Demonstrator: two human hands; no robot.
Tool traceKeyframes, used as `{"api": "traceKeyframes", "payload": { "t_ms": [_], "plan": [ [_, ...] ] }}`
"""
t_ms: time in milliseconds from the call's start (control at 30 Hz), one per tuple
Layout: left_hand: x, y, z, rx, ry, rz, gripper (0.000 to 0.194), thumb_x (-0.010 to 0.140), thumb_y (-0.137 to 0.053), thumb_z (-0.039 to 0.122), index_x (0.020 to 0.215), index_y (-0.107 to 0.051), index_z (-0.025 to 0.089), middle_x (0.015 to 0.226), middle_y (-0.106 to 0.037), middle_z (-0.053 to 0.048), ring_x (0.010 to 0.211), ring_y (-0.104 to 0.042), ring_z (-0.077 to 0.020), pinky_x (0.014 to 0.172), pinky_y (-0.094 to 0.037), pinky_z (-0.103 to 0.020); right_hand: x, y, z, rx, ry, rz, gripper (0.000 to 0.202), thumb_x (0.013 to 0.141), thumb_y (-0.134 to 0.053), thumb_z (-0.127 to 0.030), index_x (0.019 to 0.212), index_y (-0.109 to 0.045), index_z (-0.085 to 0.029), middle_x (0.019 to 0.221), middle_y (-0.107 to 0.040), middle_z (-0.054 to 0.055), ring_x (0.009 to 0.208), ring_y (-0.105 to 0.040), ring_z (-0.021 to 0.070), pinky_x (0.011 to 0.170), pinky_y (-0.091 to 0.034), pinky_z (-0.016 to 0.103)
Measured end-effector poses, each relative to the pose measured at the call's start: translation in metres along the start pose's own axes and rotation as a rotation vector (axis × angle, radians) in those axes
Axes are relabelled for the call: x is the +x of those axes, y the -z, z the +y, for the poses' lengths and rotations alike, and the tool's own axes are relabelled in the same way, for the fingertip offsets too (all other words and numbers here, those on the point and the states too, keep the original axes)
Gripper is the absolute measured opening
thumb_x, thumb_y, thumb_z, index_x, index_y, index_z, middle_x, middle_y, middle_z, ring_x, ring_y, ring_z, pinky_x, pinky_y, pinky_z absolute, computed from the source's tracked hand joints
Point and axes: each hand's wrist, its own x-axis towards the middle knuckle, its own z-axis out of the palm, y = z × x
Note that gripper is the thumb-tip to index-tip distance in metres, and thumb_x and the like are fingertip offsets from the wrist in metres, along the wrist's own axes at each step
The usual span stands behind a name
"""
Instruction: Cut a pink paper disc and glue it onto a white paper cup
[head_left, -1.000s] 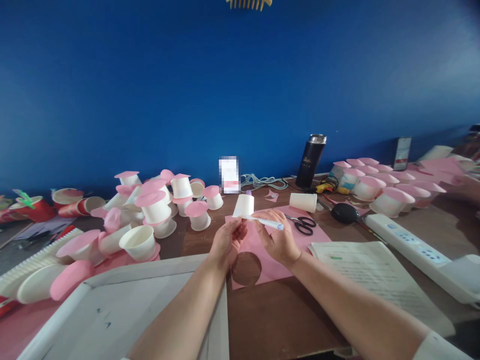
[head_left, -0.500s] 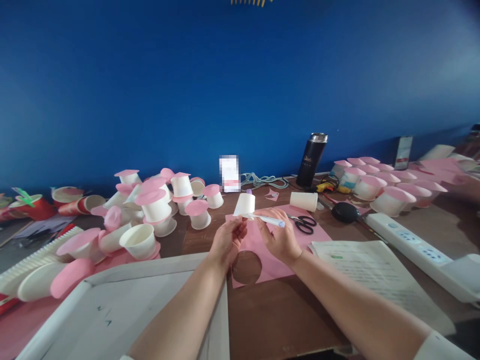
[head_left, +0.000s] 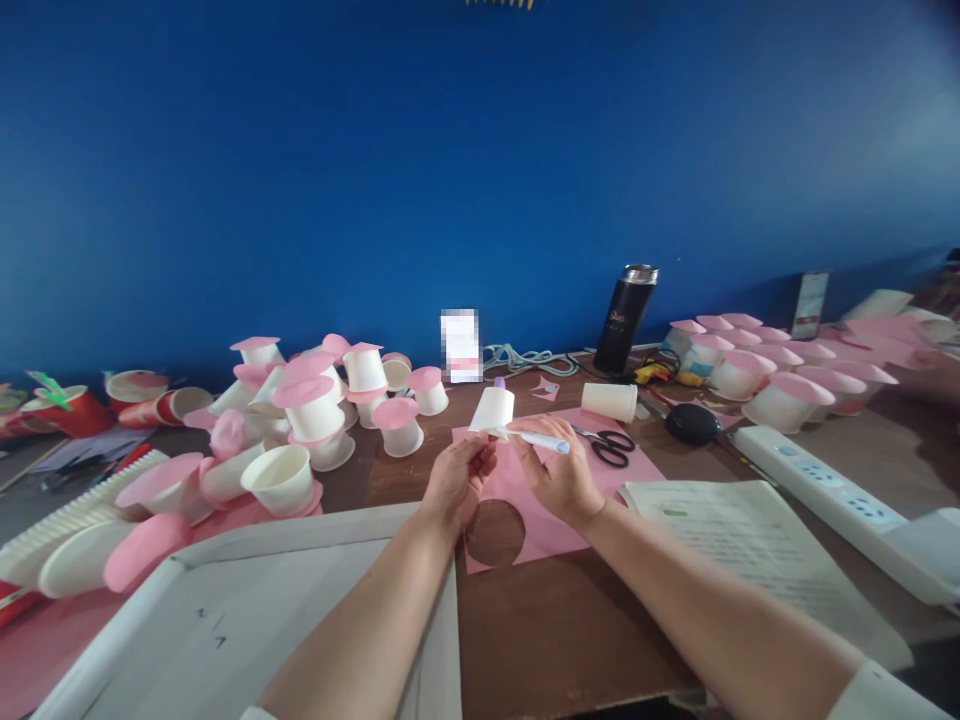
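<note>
Over the pink paper, my left hand (head_left: 457, 482) has its fingers closed on the near edge of a white paper cup (head_left: 493, 408). My right hand (head_left: 561, 485) grips a slim white pen (head_left: 543, 440) with a bluish end. The pen's tip points left, close to my left fingertips and the cup's edge; whether it touches the cup I cannot tell. Beneath both hands lies a pink paper sheet (head_left: 555, 535) with a round hole cut in it. Black-handled scissors (head_left: 613, 449) rest on the sheet to the right. Behind the cup a small purple cap (head_left: 499, 382) shows.
Several white cups with pink discs (head_left: 309, 408) crowd the left; more (head_left: 791, 395) stand at right. A cup (head_left: 609, 402) lies on its side near a black bottle (head_left: 626, 320). Printed papers (head_left: 720, 530), a power strip (head_left: 817, 480) and a white tray (head_left: 315, 535) surround my arms.
The view has shifted very slightly. Both hands, the cup and the pen keep nearly the same places and grips.
</note>
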Motion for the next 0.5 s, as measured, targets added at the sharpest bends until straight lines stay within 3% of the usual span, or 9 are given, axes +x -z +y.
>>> {"api": "traceKeyframes", "payload": {
  "t_ms": [500],
  "plan": [
    [0.001, 0.001, 0.0005, -0.003, 0.014, 0.025, 0.002, 0.075, -0.065, 0.007, 0.077, -0.066, 0.008, 0.066, -0.065, -0.003, 0.055, -0.059, -0.0055, 0.054, -0.049, -0.014, 0.0006, 0.0002, 0.0009, 0.012, 0.002, -0.019, 0.014, 0.09, -0.05, -0.02, 0.1, -0.06, -0.02, 0.097, -0.07, 0.006, 0.091, -0.063, 0.0215, 0.084, -0.045, 0.039]
  ]
}}
